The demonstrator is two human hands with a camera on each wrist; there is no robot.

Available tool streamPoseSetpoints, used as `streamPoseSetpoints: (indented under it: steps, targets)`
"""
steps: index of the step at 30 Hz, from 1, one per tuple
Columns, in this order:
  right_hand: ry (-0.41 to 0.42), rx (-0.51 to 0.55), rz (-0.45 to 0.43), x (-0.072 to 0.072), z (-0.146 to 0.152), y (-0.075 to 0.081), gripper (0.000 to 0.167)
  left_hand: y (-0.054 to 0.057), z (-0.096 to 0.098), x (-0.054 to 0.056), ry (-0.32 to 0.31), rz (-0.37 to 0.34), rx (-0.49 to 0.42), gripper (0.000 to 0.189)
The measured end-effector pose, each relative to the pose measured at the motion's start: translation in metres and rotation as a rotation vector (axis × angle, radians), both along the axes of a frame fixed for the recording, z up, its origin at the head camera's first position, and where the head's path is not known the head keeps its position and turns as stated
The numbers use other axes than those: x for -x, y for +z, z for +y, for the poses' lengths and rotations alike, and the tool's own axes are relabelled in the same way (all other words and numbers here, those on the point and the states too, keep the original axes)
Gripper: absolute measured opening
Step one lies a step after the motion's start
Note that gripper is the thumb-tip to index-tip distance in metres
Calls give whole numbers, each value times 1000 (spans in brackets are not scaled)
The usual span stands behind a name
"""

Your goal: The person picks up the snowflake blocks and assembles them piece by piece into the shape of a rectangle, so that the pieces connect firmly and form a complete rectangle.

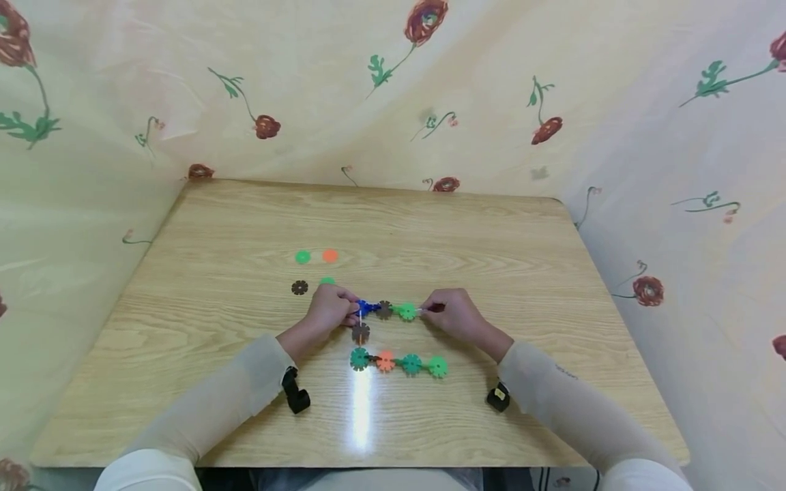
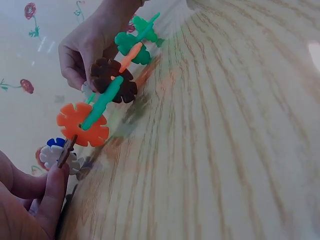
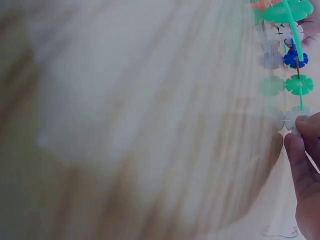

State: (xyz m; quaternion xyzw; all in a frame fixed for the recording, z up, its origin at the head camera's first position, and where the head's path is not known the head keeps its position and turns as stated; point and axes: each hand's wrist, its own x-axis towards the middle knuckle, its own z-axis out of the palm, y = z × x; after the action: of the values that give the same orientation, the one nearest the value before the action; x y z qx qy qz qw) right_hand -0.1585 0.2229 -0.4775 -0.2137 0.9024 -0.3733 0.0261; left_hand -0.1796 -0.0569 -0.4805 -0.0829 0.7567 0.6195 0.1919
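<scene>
A chain of notched interlocking discs lies in a C shape on the table, with green, orange, brown and blue pieces. My left hand grips the chain's upper left corner beside the blue disc; which piece the fingertips pinch is partly hidden. Thumb and finger of my right hand pinch a white disc at the free end of the upper row. It meets a green disc seen edge-on, past the flat green disc. An orange disc shows in the left wrist view.
Loose discs lie beyond my left hand: a green disc, an orange disc, a brown disc and another green disc, partly covered by the hand. Flower-patterned sheeting surrounds the wooden table.
</scene>
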Motion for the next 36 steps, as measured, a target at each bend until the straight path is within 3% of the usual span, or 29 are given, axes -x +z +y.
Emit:
streamPoseSetpoints:
  steps: [8,16,24,30,36]
  targets:
    - [5,50,39,2,1,-2,7,-3,0,3,1,-14,-12,12]
    - [109,59,155,9,4,-7,7,-3,1,3,4,-8,-4,11]
    - [148,63,219,10,7,-9,10,3,3,-5,-31,-19,13,12]
    - [172,59,227,10,6,-6,9,2,5,-6,6,-9,60,14]
    - [182,54,232,11,4,-6,11,2,5,-6,28,-4,28,15]
